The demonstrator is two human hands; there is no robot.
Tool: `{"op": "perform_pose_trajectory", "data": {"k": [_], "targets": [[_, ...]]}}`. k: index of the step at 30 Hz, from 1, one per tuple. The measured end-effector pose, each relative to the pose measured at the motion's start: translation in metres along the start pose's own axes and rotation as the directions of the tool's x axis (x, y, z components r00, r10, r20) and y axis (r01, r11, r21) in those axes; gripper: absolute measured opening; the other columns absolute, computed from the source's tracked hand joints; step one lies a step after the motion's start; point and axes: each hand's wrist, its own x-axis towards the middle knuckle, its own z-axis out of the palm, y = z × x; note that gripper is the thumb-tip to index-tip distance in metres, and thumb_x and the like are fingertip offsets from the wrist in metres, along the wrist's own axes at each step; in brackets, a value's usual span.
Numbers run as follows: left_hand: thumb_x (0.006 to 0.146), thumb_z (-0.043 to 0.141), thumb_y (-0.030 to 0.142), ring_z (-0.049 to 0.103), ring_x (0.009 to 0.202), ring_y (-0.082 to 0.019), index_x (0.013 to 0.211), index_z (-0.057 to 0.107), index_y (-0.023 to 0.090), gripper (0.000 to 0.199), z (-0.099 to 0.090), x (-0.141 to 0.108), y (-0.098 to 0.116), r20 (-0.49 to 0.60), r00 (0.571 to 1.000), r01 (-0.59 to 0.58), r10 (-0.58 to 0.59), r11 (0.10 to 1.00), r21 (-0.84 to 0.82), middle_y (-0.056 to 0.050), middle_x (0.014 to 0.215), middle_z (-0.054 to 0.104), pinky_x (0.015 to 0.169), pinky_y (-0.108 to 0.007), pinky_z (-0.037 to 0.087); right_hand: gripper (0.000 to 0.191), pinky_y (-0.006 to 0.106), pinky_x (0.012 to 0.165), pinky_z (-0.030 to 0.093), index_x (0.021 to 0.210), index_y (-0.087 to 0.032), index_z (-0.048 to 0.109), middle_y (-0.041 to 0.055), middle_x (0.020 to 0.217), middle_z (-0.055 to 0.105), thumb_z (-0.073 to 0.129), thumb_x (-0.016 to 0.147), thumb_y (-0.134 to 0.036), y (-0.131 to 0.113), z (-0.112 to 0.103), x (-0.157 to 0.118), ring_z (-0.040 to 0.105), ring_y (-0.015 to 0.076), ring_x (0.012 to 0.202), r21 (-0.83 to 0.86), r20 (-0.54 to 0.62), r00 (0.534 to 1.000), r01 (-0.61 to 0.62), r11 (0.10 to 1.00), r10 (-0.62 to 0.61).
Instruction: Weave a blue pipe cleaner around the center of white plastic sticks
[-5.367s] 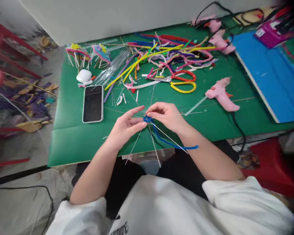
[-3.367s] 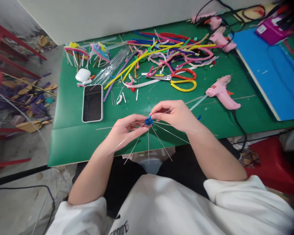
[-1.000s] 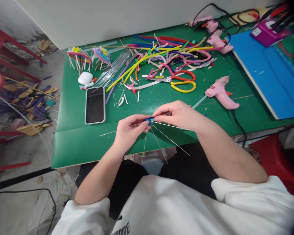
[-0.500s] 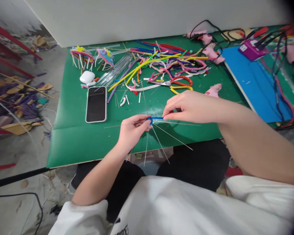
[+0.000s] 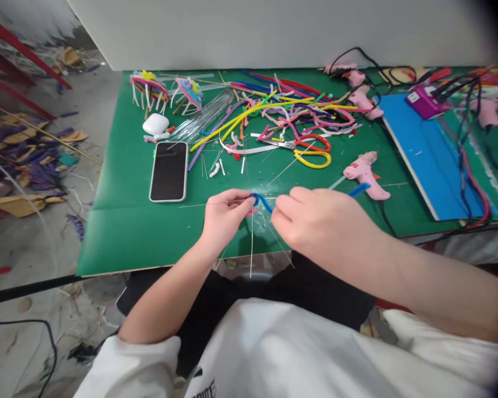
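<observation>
My left hand (image 5: 229,215) pinches the hub of several thin wires that fan outward, where a blue pipe cleaner (image 5: 264,203) is curled. My right hand (image 5: 315,218), to its right, is closed round the same blue pipe cleaner, whose far end sticks out beyond the knuckles near a pink glue gun (image 5: 367,176). Between the hands the blue strand sags in a short curve. The wires point down and sideways over the front edge of the green table (image 5: 149,237).
A phone (image 5: 169,172) and a white case (image 5: 155,124) lie at the left. Behind the hands are scissors (image 5: 315,159), clear strips (image 5: 205,119) and a pile of coloured pipe cleaners (image 5: 290,105). A blue board (image 5: 415,149) lies right, with a purple box (image 5: 428,102) and cables.
My right hand has turned and moved right and down, now closed around the blue pipe cleaner. The strand between the hands bends more. The view has shifted, showing the pink glue gun fully.
</observation>
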Motion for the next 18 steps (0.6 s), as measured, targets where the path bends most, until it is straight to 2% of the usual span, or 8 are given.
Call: {"op": "perform_pose_trajectory", "data": {"k": [4, 9, 14, 18], "targets": [[0.064, 0.072, 0.025, 0.064, 0.059, -0.013, 0.075, 0.069, 0.014, 0.016, -0.001, -0.001, 0.002, -0.003, 1.000, -0.018, 0.018, 1.000, 0.022, -0.002, 0.064, 0.069, 0.059, -0.025, 0.054, 0.031, 0.029, 0.048, 0.016, 0.061, -0.014, 0.061, 0.0054, 0.055, 0.053, 0.040, 0.079, -0.001, -0.013, 0.011, 0.005, 0.039, 0.0152, 0.056, -0.024, -0.140, 0.987, 0.072, 0.997, -0.075], [0.063, 0.065, 0.016, 0.062, 0.061, -0.013, 0.063, 0.066, 0.017, 0.002, 0.001, -0.006, 0.004, 0.054, 0.996, -0.077, 0.073, 0.993, 0.089, 0.001, 0.061, 0.066, 0.056, -0.023, 0.050, 0.033, 0.030, 0.049, 0.017, 0.065, -0.015, 0.063, 0.0075, 0.059, 0.055, 0.037, 0.080, -0.002, -0.013, 0.020, 0.021, 0.039, 0.0163, 0.060, 0.087, -0.148, 0.984, 0.115, 0.990, -0.101], [0.064, 0.060, 0.015, 0.056, 0.053, -0.011, 0.051, 0.057, 0.018, 0.014, 0.001, -0.008, 0.000, 0.095, 0.983, -0.173, 0.159, 0.970, 0.171, 0.004, 0.050, 0.058, 0.048, -0.020, 0.044, 0.034, 0.031, 0.050, 0.017, 0.066, -0.015, 0.064, 0.0089, 0.062, 0.055, 0.035, 0.081, -0.004, 0.001, 0.009, 0.034, 0.043, 0.0176, 0.066, 0.162, -0.098, 0.995, 0.026, 0.987, -0.010], [0.066, 0.064, 0.017, 0.060, 0.053, -0.012, 0.061, 0.062, 0.017, 0.006, 0.002, -0.007, -0.001, 0.165, 0.984, -0.087, 0.063, 0.986, 0.143, 0.002, 0.057, 0.063, 0.052, -0.022, 0.050, 0.028, 0.031, 0.054, 0.022, 0.068, -0.015, 0.064, 0.0107, 0.069, 0.059, 0.040, 0.081, -0.008, 0.015, -0.004, 0.032, 0.051, 0.0203, 0.074, 0.211, 0.013, 0.992, -0.122, 0.970, 0.122]]}}
